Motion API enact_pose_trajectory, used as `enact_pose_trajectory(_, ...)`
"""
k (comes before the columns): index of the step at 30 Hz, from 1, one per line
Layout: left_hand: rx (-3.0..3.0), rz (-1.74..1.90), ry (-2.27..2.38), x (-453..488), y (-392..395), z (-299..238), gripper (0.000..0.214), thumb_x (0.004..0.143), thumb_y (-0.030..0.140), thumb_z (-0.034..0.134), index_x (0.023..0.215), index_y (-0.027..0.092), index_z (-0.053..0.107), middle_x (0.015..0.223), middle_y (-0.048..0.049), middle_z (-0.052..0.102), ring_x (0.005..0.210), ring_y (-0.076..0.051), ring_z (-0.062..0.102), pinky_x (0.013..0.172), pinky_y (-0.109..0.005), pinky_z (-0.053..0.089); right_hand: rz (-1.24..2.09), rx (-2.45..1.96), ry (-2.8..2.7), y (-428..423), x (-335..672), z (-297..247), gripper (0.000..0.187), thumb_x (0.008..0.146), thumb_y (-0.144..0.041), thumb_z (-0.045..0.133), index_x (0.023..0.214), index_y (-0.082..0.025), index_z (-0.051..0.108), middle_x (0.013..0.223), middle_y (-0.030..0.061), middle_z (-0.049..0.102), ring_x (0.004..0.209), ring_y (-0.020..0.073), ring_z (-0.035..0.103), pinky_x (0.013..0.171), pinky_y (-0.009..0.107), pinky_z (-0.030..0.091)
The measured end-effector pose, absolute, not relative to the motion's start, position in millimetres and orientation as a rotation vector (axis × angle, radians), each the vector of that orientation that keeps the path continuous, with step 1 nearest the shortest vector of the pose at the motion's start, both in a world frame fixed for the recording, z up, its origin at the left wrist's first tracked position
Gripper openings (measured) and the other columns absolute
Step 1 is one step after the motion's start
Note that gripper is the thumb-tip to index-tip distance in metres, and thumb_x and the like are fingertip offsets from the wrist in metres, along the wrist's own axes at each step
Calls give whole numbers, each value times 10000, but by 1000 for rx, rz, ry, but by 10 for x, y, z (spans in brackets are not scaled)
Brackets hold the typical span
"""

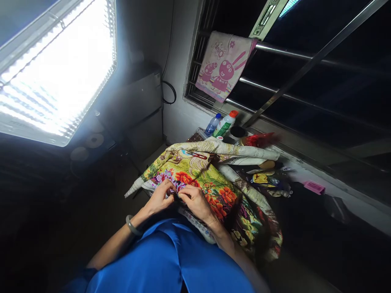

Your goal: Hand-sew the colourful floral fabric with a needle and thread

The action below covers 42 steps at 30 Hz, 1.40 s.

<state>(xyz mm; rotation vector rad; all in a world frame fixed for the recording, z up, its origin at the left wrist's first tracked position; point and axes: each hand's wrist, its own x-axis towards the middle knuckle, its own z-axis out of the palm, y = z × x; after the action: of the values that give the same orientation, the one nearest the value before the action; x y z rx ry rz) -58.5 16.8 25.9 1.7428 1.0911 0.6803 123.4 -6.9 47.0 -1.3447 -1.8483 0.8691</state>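
A large embroidered cloth (220, 179) with red flowers on green and cream ground lies bunched over my lap and the table ahead. My left hand (159, 198) rests on its near edge with fingers curled, pinching the fabric; a grey-green bangle sits on that wrist. My right hand (195, 200) is right beside it, fingers closed in a pinch on the cloth. The two hands almost touch. Whatever small thing sits between the fingertips is too small to make out.
A bright lamp panel (58, 69) glows at upper left. By the barred window (305, 77) hang a pink cartoon towel (222, 65) and stand two bottles (224, 124). Small clutter and a pink item (314, 187) lie on the sill. My blue garment (171, 260) fills the bottom.
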Motion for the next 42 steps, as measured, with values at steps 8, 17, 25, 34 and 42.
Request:
enact_pose_trajectory(8, 1027, 853, 1226, -572, 124, 209, 223, 661, 375, 756, 729, 183, 665, 658, 8, 570, 608, -147, 501, 596, -279, 394, 618, -1378, -1823, -75, 1179, 426, 263, 915, -127, 555, 736, -199, 734, 668, 17, 606, 621, 145, 580, 610, 244, 445)
enact_pose_trajectory(17, 732, 897, 1216, -396, 110, 312, 385, 460, 461, 890, 624, 166, 704, 564, 21, 600, 525, -106, 447, 524, -248, 328, 529, -1405, -1905, -100, 1091, 359, 277, 933, -134, 516, 774, -204, 731, 715, 35, 626, 659, 155, 611, 628, 244, 461)
enact_pose_trajectory(25, 757, 866, 1226, -410, 122, 302, 423, 480, 516, 872, 574, 164, 660, 490, 42, 516, 479, -89, 389, 495, -248, 287, 255, -1440, -1985, -136, 1002, 371, 306, 938, -107, 478, 708, -193, 661, 671, 25, 591, 574, 146, 555, 558, 253, 408)
enact_pose_trajectory(34, 570, 705, 1130, -399, 89, 201, 456, 455, 526, 857, 552, 182, 573, 427, 89, 370, 407, -55, 277, 443, -240, 173, 71, -1543, -2045, -232, 915, 262, 302, 941, -113, 450, 705, -222, 605, 692, 34, 581, 595, 171, 572, 545, 286, 384)
enact_pose_trajectory(42, 686, 892, 1204, -346, -61, 360, 425, 513, 515, 821, 600, 198, 552, 512, 68, 448, 485, -80, 360, 497, -244, 277, 320, -1656, -1839, -206, 1213, 139, 288, 918, -146, 492, 662, -226, 600, 710, 46, 595, 604, 171, 547, 573, 289, 394)
